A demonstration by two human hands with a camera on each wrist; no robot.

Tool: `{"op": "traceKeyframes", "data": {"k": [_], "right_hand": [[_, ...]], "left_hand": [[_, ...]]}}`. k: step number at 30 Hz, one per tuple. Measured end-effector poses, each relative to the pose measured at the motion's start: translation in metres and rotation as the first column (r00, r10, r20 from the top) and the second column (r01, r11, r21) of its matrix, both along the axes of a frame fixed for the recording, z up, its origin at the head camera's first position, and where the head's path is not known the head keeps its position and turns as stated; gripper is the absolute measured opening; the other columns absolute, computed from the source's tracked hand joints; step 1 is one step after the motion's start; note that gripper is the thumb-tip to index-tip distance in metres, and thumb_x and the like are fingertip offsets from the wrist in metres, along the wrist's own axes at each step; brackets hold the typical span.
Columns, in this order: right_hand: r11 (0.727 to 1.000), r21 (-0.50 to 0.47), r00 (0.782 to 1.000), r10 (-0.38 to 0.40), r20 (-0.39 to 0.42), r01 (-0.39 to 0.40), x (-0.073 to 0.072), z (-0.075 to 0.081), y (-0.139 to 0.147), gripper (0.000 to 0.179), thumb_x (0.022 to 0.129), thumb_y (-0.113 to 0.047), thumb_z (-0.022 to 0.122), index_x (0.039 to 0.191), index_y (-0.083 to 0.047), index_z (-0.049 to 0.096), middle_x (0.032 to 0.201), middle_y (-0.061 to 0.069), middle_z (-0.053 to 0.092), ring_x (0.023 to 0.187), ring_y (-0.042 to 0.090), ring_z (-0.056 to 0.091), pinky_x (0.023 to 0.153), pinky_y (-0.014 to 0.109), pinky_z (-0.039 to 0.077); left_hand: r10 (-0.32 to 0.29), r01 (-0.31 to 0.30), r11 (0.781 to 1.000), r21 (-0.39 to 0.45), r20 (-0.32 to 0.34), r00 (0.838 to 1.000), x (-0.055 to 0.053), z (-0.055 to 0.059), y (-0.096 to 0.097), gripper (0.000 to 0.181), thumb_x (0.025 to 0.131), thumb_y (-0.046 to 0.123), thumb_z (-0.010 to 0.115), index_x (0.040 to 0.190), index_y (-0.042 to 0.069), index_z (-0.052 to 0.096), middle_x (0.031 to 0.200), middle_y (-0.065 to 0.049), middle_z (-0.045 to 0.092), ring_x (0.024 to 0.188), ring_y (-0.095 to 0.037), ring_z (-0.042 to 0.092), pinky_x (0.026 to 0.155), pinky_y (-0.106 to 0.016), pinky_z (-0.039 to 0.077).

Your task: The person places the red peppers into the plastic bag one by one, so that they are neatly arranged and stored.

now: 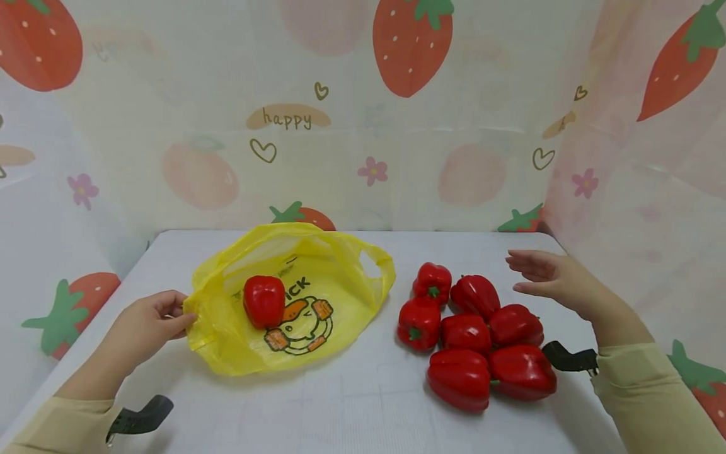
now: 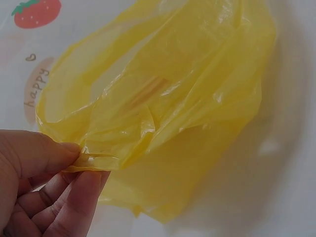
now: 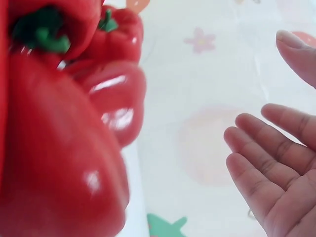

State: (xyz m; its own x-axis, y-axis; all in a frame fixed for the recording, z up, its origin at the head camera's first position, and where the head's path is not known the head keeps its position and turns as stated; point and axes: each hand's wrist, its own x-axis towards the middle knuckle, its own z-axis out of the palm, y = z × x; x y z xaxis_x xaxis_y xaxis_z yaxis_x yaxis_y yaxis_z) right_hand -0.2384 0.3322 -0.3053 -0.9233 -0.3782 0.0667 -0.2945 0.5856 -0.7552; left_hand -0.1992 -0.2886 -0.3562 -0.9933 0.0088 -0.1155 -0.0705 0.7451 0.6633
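My left hand [image 1: 149,328] pinches the left edge of a yellow plastic bag [image 1: 346,321] between thumb and fingers; the left wrist view shows the crumpled film [image 2: 148,123] at the fingertips. The bag lies with its mouth spread, a cartoon face printed on it, and one red bell pepper [image 1: 264,301] is at its left part. On the right, my right hand [image 1: 558,280] hovers empty with fingers extended, above and beside a cluster of several red bell peppers [image 1: 466,333]. In the right wrist view the palm and fingers [image 3: 266,168] are bare, with peppers [image 3: 64,148] to the left.
A white table [image 1: 351,410] bears everything. Behind it and at both sides hang cloth walls [image 1: 363,145] printed with strawberries, hearts and flowers. Each sleeve carries a black strap-like piece [image 1: 570,358] at the wrist.
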Motion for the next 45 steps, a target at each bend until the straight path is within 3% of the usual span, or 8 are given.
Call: {"op": "traceKeyframes", "data": {"k": [5,10,15,20,31,36,45], "right_hand": [[1.000,0.019,1.000,-0.011,0.006,0.011,0.002,-0.009,0.014,0.060,0.086,-0.021,0.064,0.136,-0.001,0.037,0.131,0.022,0.047,0.116,0.009,0.051,0.086,0.011,0.042],[0.999,0.039,1.000,-0.011,0.017,0.011,0.004,-0.015,0.023,0.061,0.086,-0.023,0.064,0.136,-0.002,0.037,0.130,0.022,0.047,0.113,0.003,0.050,0.085,0.011,0.043],[0.998,0.064,0.997,-0.018,0.068,0.014,0.006,-0.025,0.030,0.061,0.086,-0.024,0.064,0.137,-0.005,0.037,0.132,0.019,0.047,0.120,0.030,0.047,0.084,0.014,0.045],[0.999,0.044,0.991,0.001,0.134,-0.007,0.007,-0.039,0.036,0.059,0.086,-0.023,0.063,0.137,-0.007,0.037,0.133,0.019,0.045,0.122,0.042,0.039,0.084,0.016,0.045],[1.000,0.017,0.969,0.010,0.246,-0.015,0.008,-0.064,0.045,0.065,0.082,-0.020,0.066,0.138,-0.005,0.036,0.134,0.021,0.043,0.118,0.042,0.043,0.082,0.035,0.050],[1.000,0.005,0.951,0.011,0.308,-0.013,0.008,-0.071,0.048,0.066,0.082,-0.019,0.067,0.138,-0.006,0.035,0.130,0.022,0.045,0.114,0.035,0.048,0.082,0.038,0.050],[1.000,-0.011,0.933,0.018,0.359,-0.015,0.008,-0.077,0.046,0.071,0.078,-0.017,0.070,0.138,-0.007,0.034,0.130,0.023,0.042,0.116,0.037,0.041,0.078,0.041,0.053]], "left_hand": [[-0.007,0.007,1.000,0.005,-0.006,1.000,0.000,0.002,0.001,0.039,0.087,0.034,0.061,0.111,0.004,0.054,0.090,-0.008,0.056,0.084,-0.022,0.062,0.075,-0.036,0.054],[-0.007,0.007,1.000,0.001,-0.008,1.000,0.000,0.003,0.001,0.039,0.087,0.033,0.061,0.112,0.004,0.054,0.091,-0.008,0.057,0.084,-0.022,0.063,0.075,-0.037,0.054],[0.005,-0.005,1.000,-0.003,0.007,1.000,0.000,0.002,0.003,0.040,0.087,0.033,0.062,0.113,0.004,0.054,0.091,-0.008,0.056,0.083,-0.020,0.062,0.076,-0.037,0.054],[-0.008,0.007,1.000,-0.008,-0.014,1.000,0.001,0.003,0.001,0.039,0.087,0.034,0.061,0.111,0.003,0.054,0.090,-0.008,0.057,0.082,-0.021,0.063,0.075,-0.038,0.054],[-0.012,0.012,1.000,-0.010,-0.035,0.999,0.002,0.002,0.001,0.038,0.087,0.033,0.061,0.110,0.004,0.055,0.089,-0.008,0.058,0.081,-0.019,0.063,0.075,-0.038,0.054],[-0.012,0.011,1.000,-0.017,-0.031,0.999,0.002,0.002,0.001,0.037,0.087,0.033,0.061,0.110,0.004,0.055,0.089,-0.008,0.057,0.081,-0.019,0.063,0.075,-0.037,0.054],[-0.002,0.002,1.000,-0.010,-0.018,1.000,0.004,0.001,0.003,0.038,0.087,0.033,0.061,0.111,0.004,0.054,0.088,-0.008,0.056,0.083,-0.020,0.062,0.074,-0.036,0.055]]}}
